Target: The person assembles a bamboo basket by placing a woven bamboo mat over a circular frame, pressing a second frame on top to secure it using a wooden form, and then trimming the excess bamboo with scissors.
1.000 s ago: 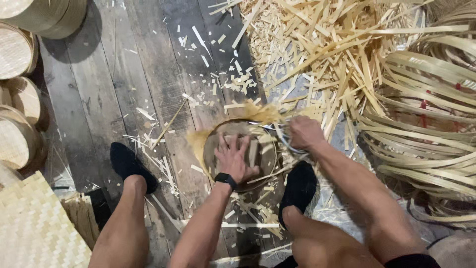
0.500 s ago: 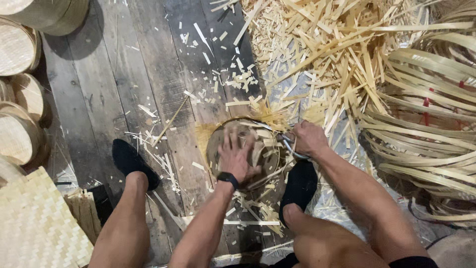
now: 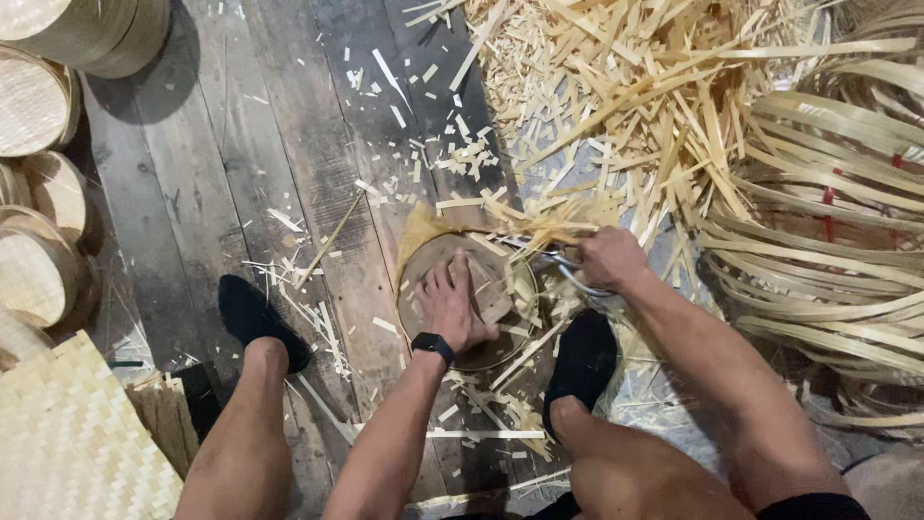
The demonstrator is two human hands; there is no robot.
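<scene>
Left hand [image 3: 450, 308] flat on round frame [image 3: 423, 279], right hand [image 3: 608, 258] clamped on (seemingly) shears [image 3: 568, 270], bamboo strips [image 3: 635, 106] behind.

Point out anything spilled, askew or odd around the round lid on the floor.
Pale bamboo offcuts lie strewn across the dark wooden plank floor, thickest beyond the round woven bamboo lid. The left hand presses the lid flat; the right hand grips metal scissors at its frayed edge. Nothing looks broken.

Under my left hand [image 3: 452, 308], round woven lid [image 3: 469, 300]: tan-brown, straw-yellow fringe. Watch [image 3: 433, 346]: black. Socks [image 3: 252, 318]: black. Floor [image 3: 212, 193]: dark grey-brown planks. Bamboo strips [image 3: 828, 241]: pale yellow, red ties. Mat [image 3: 67, 443]: cream, checker-woven.
</scene>
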